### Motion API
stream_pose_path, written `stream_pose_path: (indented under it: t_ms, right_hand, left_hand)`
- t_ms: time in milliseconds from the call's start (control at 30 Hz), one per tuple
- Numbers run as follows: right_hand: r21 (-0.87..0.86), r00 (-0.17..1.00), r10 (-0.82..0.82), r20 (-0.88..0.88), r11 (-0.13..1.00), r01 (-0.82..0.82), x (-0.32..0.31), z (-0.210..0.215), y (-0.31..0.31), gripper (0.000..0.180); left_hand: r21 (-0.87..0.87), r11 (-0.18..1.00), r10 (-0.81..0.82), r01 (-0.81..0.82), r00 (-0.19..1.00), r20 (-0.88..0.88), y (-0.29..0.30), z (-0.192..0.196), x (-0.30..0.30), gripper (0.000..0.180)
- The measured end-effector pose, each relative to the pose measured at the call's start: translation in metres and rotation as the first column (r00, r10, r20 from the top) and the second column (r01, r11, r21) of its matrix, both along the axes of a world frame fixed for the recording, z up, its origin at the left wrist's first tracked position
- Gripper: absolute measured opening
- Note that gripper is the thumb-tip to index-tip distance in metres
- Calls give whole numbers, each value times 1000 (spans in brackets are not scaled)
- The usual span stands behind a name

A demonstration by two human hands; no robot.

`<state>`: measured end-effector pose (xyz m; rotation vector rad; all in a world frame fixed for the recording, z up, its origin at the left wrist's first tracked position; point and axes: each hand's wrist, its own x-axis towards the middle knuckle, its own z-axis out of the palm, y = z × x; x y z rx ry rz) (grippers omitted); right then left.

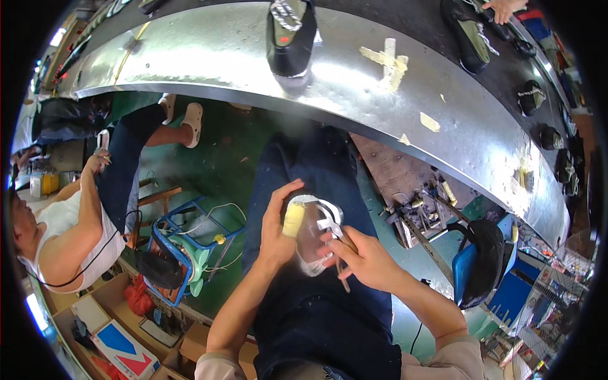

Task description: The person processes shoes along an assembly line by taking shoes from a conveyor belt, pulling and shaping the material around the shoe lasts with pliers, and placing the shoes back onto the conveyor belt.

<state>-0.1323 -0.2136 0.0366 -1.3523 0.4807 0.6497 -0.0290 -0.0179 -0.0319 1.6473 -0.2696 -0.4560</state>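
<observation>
A white and grey shoe (311, 235) is held over the lap, just below the curved metal conveyor (253, 63). It is gripped by the left hand (278, 228), whose thumb is wrapped in yellow tape, and the hand is closed round its left side. A thin dark tool (342, 269) is clasped by the right hand (364, 256), pressed against the shoe's right edge. On the conveyor, above the shoe, a black shoe (290, 35) is seen. Left of the shoe, a seated person (69, 234) is seen
</observation>
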Motion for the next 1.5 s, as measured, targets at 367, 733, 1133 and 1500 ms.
stream_pose_path:
  t_ms: [367, 733, 1133, 1500]
  right_hand:
    - [229, 997, 31, -73, 973, -14, 13, 13, -11, 49]
    - [-672, 775, 554, 304, 702, -237, 18, -18, -7, 32]
    - [-861, 685, 541, 489, 423, 281, 11, 46, -70, 28]
    - [-338, 978, 205, -35, 919, -204, 5, 13, -59, 50]
  left_hand:
    - [6, 990, -139, 139, 989, 42, 12, 12, 4, 54]
    - [-35, 998, -37, 45, 979, 201, 24, -3, -2, 48]
    - [-119, 984, -32, 129, 802, 597, 26, 44, -4, 102]
    - [273, 864, -503, 423, 744, 439, 43, 51, -17, 124]
